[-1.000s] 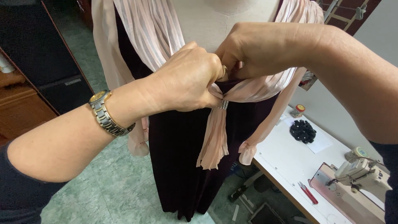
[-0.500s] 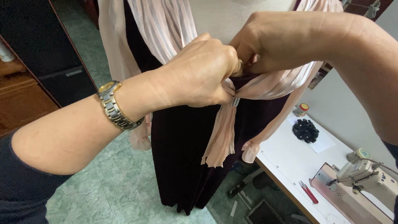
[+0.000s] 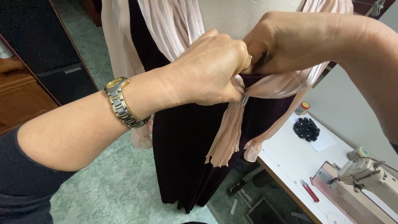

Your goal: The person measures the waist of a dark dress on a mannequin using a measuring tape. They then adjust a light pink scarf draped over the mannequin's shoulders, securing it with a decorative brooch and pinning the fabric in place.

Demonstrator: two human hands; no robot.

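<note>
The left hand (image 3: 209,70) (a metal watch (image 3: 122,103) on its wrist) is closed on the gathered pink scarf (image 3: 232,124) at a small sparkly clasp (image 3: 243,100). The right hand (image 3: 286,41) seems to pinch the scarf beside it, against the dark velvet dress (image 3: 186,141). Beyond stands a white table (image 3: 290,161).

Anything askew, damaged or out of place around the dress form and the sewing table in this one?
Nothing stands out. Both hands, left hand and right hand, grip the pink scarf at a small sparkly clasp over the dark dress. The red snips and black scrunchie lie flat on the white table.
</note>
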